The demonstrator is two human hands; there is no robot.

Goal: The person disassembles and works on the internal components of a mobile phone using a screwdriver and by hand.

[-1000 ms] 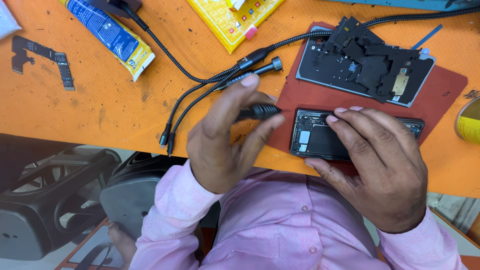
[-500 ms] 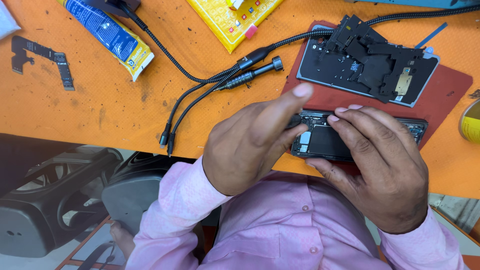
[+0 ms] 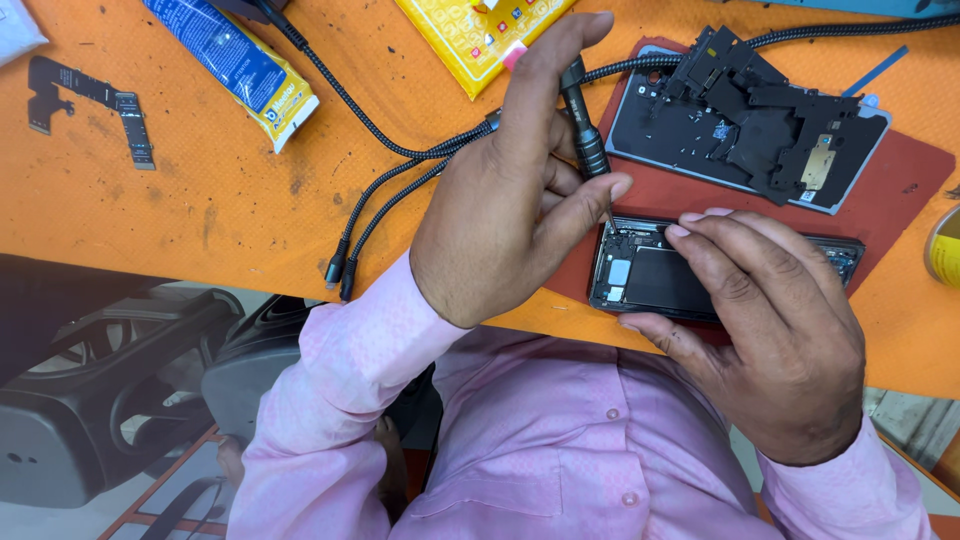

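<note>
My left hand holds a dark precision screwdriver upright, index finger on its top, with the tip down at the upper left corner of an opened black phone. The phone lies on a dark red mat near the table's front edge. My right hand rests over the phone's right part and steadies it, fingertips on its top edge. Behind it on the mat lies a second opened phone back with black internal parts on top.
Black braided cables run across the orange table. A blue and yellow tube packet, a yellow packet, a black flex strip and a yellow roll at the right edge lie around. A dark chair stands below left.
My left hand has swung the screwdriver from lying low in the palm to upright, with its tip now set on the phone's corner. My right hand stays on the phone.
</note>
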